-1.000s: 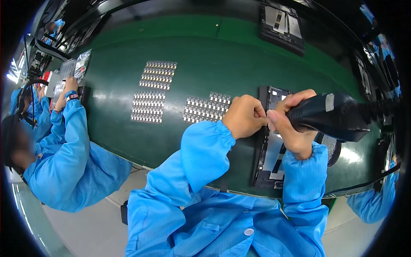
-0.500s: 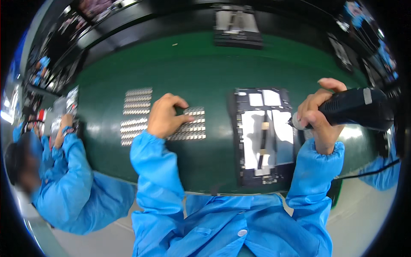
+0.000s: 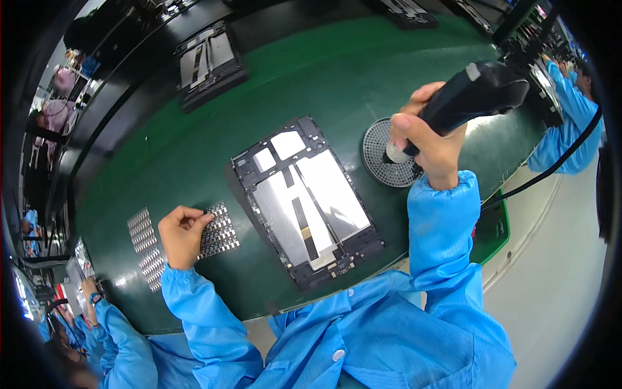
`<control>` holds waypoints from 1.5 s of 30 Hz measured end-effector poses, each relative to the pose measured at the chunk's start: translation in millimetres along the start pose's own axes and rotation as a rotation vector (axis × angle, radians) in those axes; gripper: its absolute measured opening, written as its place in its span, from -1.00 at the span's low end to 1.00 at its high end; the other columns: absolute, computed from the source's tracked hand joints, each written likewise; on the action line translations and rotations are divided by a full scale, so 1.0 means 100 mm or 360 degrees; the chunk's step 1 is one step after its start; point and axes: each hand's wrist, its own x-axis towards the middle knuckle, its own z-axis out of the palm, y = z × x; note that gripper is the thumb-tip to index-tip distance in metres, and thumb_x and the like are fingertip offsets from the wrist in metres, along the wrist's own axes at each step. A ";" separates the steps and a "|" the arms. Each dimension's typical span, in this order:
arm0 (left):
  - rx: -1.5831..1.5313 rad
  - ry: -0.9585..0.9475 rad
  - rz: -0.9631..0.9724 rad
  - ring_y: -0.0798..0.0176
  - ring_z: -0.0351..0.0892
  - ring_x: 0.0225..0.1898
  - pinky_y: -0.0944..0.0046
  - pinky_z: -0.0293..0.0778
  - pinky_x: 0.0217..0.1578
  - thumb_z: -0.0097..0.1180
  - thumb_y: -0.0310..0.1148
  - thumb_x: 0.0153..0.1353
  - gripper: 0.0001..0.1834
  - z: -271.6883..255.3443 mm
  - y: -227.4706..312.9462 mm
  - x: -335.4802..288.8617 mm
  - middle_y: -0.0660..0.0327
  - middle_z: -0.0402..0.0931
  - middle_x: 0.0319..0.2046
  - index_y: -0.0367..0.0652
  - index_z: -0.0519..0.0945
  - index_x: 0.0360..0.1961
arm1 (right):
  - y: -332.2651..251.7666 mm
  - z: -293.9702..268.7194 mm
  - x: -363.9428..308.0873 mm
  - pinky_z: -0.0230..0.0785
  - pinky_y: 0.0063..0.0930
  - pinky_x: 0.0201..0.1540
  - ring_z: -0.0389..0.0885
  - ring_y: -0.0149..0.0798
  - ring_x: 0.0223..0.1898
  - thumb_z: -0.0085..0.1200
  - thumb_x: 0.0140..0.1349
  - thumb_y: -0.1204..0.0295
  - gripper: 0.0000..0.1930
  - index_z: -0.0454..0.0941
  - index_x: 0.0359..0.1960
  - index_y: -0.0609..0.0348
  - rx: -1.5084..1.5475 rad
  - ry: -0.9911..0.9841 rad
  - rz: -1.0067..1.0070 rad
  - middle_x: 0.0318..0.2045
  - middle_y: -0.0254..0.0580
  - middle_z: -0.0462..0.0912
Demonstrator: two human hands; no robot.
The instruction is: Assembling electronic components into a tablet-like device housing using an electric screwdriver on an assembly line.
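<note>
My right hand (image 3: pixel 435 142) is wrapped round a black electric screwdriver (image 3: pixel 473 97). Its tip points down at a round grey perforated screw tray (image 3: pixel 377 167), and whether it touches is hard to see. At the left, thumb and forefinger of my left hand (image 3: pixel 181 236) are pinched together at the edge of a block of small metal pieces (image 3: pixel 223 235) in rows; anything between the fingertips is too small to make out. Between my hands lies an opened tablet-like device (image 3: pixel 334 194), with a black frame, silver panels and dark ribbon strips.
Two more strips of small metal pieces (image 3: pixel 144 233) lie left of my left hand. Another opened device (image 3: pixel 208 61) sits at the far side of the green table (image 3: pixel 311 84). A black cable (image 3: pixel 551 170) runs on the right, above a green bin (image 3: pixel 495 230). Co-workers sit on both sides.
The view has turned rightward. My right hand has carried the screwdriver from beside the device to over the round tray. My left hand's fingers have closed into a pinch at the metal pieces.
</note>
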 end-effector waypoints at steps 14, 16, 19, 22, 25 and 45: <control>-0.0038 0.0082 0.0577 0.32 0.52 -0.57 0.40 0.42 -0.53 0.31 -0.65 -0.16 -0.85 0.47 0.51 -0.32 0.14 0.56 -0.54 -0.30 0.58 -0.54 | 0.09 0.07 0.01 0.32 -0.65 -0.64 0.48 -0.48 -0.68 0.33 -0.06 0.63 -0.70 0.43 -0.35 0.28 -0.0072 -0.0022 0.0134 -0.65 -0.27 0.55; -0.0055 0.0094 0.0580 0.31 0.52 -0.57 0.41 0.42 -0.53 0.32 -0.65 -0.16 -0.85 0.48 0.50 -0.32 0.14 0.55 -0.55 -0.30 0.57 -0.54 | 0.09 0.05 0.01 0.32 -0.64 -0.64 0.48 -0.48 -0.67 0.33 -0.06 0.62 -0.70 0.43 -0.35 0.28 -0.0080 -0.0042 0.0133 -0.65 -0.27 0.55; -0.0057 0.0089 0.0583 0.31 0.52 -0.57 0.41 0.41 -0.54 0.32 -0.64 -0.15 -0.85 0.49 0.47 -0.31 0.14 0.56 -0.55 -0.30 0.57 -0.54 | 0.08 0.04 0.01 0.33 -0.63 -0.63 0.48 -0.47 -0.68 0.33 -0.06 0.63 -0.71 0.43 -0.36 0.28 -0.0103 -0.0061 0.0126 -0.65 -0.26 0.55; -0.0047 0.0141 0.0657 0.30 0.52 -0.57 0.42 0.41 -0.55 0.32 -0.64 -0.15 -0.85 0.47 0.43 -0.35 0.13 0.56 -0.54 -0.30 0.56 -0.54 | 0.05 0.11 0.00 0.33 -0.59 -0.61 0.48 -0.43 -0.68 0.27 -0.06 0.68 -0.67 0.38 -0.30 0.24 -0.0142 -0.0101 0.0107 -0.64 -0.24 0.53; -0.0083 0.0214 0.0676 0.31 0.52 -0.57 0.42 0.41 -0.55 0.31 -0.64 -0.13 -0.86 0.47 0.38 -0.38 0.14 0.56 -0.54 -0.29 0.57 -0.53 | 0.00 0.21 0.01 0.31 -0.59 -0.63 0.48 -0.44 -0.67 0.26 -0.09 0.73 -0.67 0.42 -0.29 0.26 -0.0027 -0.0019 0.0045 -0.62 -0.24 0.54; -0.0508 0.0129 0.0814 0.07 0.52 -0.55 0.18 0.44 -0.54 0.24 -0.51 0.00 -0.78 0.50 0.34 -0.32 0.11 0.50 -0.51 -0.22 0.60 -0.26 | 0.14 1.81 -0.19 0.41 -0.64 -0.52 0.53 -0.44 -0.60 0.30 -0.07 0.67 -0.64 0.41 -0.25 0.23 0.0161 -0.0883 0.0036 -0.59 -0.23 0.52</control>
